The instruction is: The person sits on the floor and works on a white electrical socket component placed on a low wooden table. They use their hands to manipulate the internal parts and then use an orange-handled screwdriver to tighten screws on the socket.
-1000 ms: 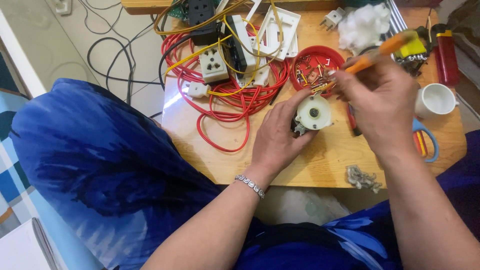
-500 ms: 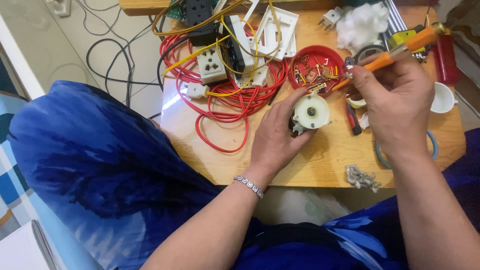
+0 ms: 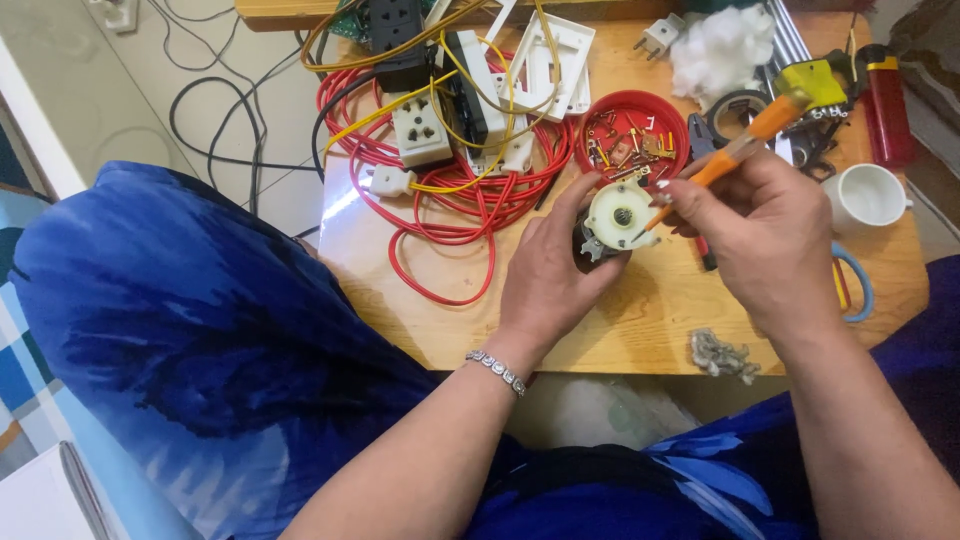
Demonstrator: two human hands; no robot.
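The left hand (image 3: 548, 275) clasped a round white switch body (image 3: 620, 215) steady above the counter (image 3: 640, 330); the right hand (image 3: 765, 235) pinched an orange-handled screwdriver (image 3: 745, 150), tip angled into it.

Looks like a home repair corner: small wooden table (image 3: 640, 330) crowded with red wire (image 3: 440, 200), sockets (image 3: 421, 128), screw bowl (image 3: 632, 125), tiled floor (image 3: 110, 90).

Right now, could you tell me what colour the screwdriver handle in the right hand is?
Orange; the screwdriver handle shows best in the head view.
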